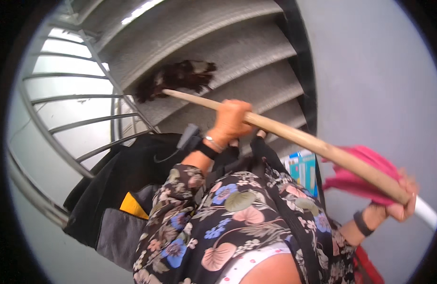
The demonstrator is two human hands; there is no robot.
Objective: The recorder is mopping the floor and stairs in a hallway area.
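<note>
A mop's wooden handle (293,133) slants across the view from upper left to lower right. My left hand (232,119) is wrapped around its middle. Near the upper end, my right hand (403,198) grips the handle together with a pink cloth (364,170), which hangs beside the wood. A white section (427,213) of the handle extends past that hand. At the lower end, the dark brown, stringy mop head (181,78) lies spread on a grey stair tread.
Curved stairs (246,42) fan out ahead. Metal railings (76,96) run along the left, where a black jacket (108,191) hangs. A grey wall (371,81) stands to the right. A teal and white printed item (300,172) is near my legs; something red (369,266) shows at lower right.
</note>
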